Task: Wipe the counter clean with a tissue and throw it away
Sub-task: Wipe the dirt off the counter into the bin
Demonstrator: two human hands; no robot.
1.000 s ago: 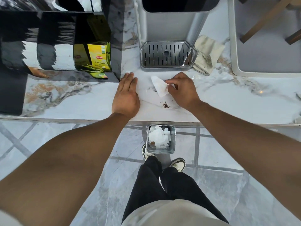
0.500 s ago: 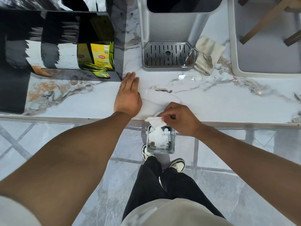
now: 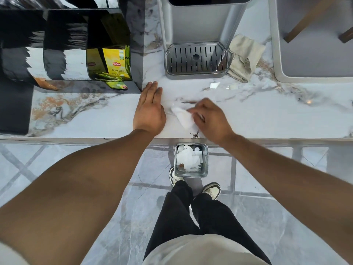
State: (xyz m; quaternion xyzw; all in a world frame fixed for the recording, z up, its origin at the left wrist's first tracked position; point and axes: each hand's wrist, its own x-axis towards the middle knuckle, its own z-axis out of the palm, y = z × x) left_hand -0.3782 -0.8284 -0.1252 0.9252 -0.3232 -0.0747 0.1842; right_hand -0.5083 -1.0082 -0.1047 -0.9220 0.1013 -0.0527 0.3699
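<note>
One small cluster of dark crumbs (image 3: 194, 134) sits at six o'clock of the tissue (image 3: 183, 118) your right hand (image 3: 210, 119) pinches against the counter (image 3: 267, 115), left hand (image 3: 150, 111) flat and released, so you're mid-wipe: sweep them toward the bin (image 3: 205, 159) below.

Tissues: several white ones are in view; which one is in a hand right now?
The tissue on the counter, pinched by the right hand. The other tissues lie crumpled in the small bin on the floor.
</note>
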